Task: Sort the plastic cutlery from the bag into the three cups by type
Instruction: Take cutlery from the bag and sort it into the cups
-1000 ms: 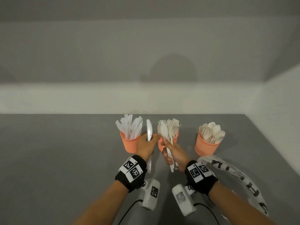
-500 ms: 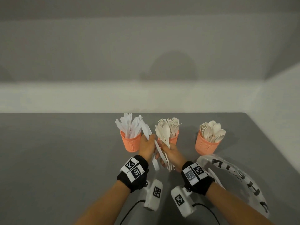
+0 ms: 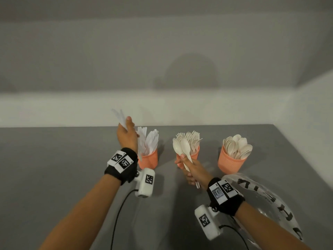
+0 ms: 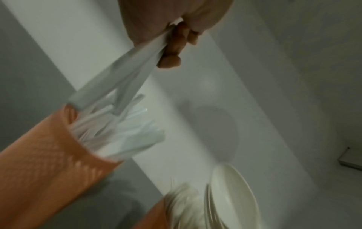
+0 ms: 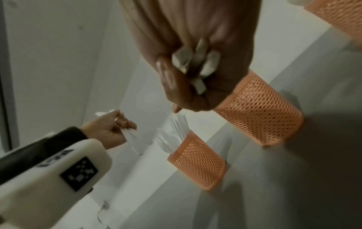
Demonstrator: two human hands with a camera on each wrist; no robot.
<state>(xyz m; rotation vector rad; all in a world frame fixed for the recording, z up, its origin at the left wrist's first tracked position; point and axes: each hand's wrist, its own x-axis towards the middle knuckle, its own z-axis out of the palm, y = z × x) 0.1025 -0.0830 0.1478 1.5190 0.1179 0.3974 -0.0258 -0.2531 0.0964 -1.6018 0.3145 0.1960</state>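
Grey tabletop (image 3: 54,177) is stretching bare to the left, its far edge meeting a white wall. Clear bag (image 3: 266,199), with black lettering too warped to read, is lying at the right edge. Three orange mesh cups are standing in a row: knife cup (image 3: 149,160), fork cup (image 3: 195,154), spoon cup (image 3: 229,164). Left hand (image 3: 127,135) is gripping white knives (image 4: 121,86) above the knife cup. Right hand (image 3: 193,170) is clutching spoons (image 3: 181,147); only the right wrist view is showing their handle ends.

Three orange mesh cups (image 3: 148,160) on the tabletop (image 3: 54,159) hold white knives, forks and spoons; knives (image 4: 125,80) pinched in left-hand fingers (image 4: 172,46), spoons (image 3: 182,147) gripped by right-hand fingers (image 5: 176,86); printed bag (image 3: 270,199) beside.
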